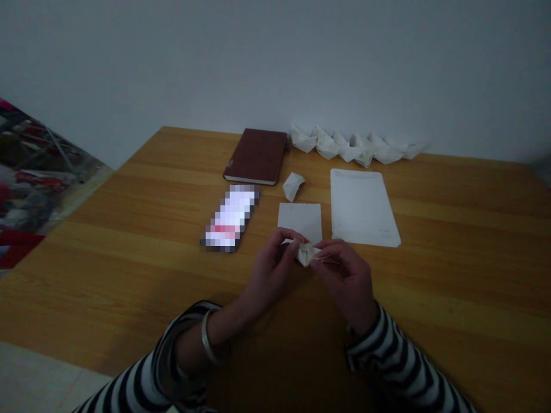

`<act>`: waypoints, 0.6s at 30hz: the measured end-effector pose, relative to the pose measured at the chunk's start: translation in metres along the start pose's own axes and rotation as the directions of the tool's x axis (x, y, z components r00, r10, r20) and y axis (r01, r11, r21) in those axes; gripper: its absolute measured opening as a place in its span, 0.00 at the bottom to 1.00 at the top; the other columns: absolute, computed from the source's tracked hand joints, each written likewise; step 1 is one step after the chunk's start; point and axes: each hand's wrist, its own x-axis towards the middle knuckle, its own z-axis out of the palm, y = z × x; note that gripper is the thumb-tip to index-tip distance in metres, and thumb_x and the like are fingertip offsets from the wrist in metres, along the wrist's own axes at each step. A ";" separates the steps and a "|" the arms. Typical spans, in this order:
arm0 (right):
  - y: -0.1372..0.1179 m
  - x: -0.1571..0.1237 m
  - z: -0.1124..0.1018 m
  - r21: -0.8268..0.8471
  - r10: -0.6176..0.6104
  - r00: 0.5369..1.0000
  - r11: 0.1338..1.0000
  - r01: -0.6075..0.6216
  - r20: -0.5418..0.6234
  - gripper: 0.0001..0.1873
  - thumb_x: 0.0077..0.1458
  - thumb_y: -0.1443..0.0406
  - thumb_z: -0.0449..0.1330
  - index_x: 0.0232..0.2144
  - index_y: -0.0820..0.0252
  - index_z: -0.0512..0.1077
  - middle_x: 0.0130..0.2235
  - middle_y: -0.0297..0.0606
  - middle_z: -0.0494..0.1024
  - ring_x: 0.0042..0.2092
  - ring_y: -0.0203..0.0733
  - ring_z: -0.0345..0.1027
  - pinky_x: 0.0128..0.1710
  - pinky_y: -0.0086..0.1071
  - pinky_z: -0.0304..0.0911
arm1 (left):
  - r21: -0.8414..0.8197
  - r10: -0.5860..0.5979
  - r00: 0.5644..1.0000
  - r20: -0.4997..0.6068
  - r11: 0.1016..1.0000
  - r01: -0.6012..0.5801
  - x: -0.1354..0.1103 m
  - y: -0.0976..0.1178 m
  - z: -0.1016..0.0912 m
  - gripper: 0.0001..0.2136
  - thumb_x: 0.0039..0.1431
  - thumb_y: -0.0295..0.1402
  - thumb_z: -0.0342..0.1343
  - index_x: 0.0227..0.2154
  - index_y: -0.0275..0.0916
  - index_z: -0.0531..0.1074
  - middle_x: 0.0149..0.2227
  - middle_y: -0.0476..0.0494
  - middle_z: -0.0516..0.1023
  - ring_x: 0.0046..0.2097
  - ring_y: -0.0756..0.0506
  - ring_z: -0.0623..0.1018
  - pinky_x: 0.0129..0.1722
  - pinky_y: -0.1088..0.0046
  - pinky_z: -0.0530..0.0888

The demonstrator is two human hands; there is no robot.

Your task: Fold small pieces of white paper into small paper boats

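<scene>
A small folded white paper piece point(305, 254) is pinched between both my hands, above the wooden table. My left hand point(275, 261) grips its left side with thumb and fingers. On its right side, my right hand point(346, 275) closes thumb and fingertips on the edge. Just beyond the hands lies a flat square sheet of lined paper point(300, 219), its near edge partly hidden by them. Behind that sheet sits another small folded paper piece point(293, 186). To the right rests a pad of lined paper point(364, 206).
A row of several folded paper shapes point(361, 149) stands along the wall at the back. A dark red notebook point(257, 156) lies left of them, with a lit phone point(231, 218) in front of it. The wooden table point(142, 229) ends at the left, beside clutter point(34, 172).
</scene>
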 end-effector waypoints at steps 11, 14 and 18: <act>0.002 -0.001 -0.008 -0.077 0.003 1.000 0.997 -0.003 -0.008 0.06 0.48 0.70 0.68 0.25 0.55 0.77 0.38 0.38 0.83 0.40 0.44 0.78 0.42 0.39 0.74 | 0.181 0.058 0.931 0.361 0.975 -0.131 0.011 0.011 -0.028 0.18 0.51 0.30 0.67 0.32 0.40 0.59 0.48 0.40 0.75 0.46 0.45 0.77 0.41 0.69 0.77; 0.001 0.000 -0.007 -0.043 -0.005 1.000 0.999 0.005 0.005 0.05 0.49 0.69 0.68 0.26 0.55 0.77 0.39 0.38 0.83 0.40 0.44 0.79 0.40 0.38 0.75 | 0.316 0.101 0.890 0.444 0.912 -0.260 0.014 0.016 -0.032 0.12 0.54 0.30 0.66 0.33 0.39 0.66 0.48 0.40 0.75 0.46 0.45 0.77 0.44 0.67 0.76; 0.002 0.000 -0.008 -0.062 -0.044 0.999 0.997 0.045 0.018 0.03 0.50 0.68 0.68 0.27 0.54 0.78 0.39 0.37 0.83 0.40 0.44 0.78 0.40 0.38 0.75 | 0.422 0.145 0.861 0.488 0.824 -0.378 0.013 0.018 -0.034 0.08 0.59 0.26 0.60 0.41 0.38 0.73 0.48 0.40 0.75 0.47 0.45 0.76 0.47 0.66 0.74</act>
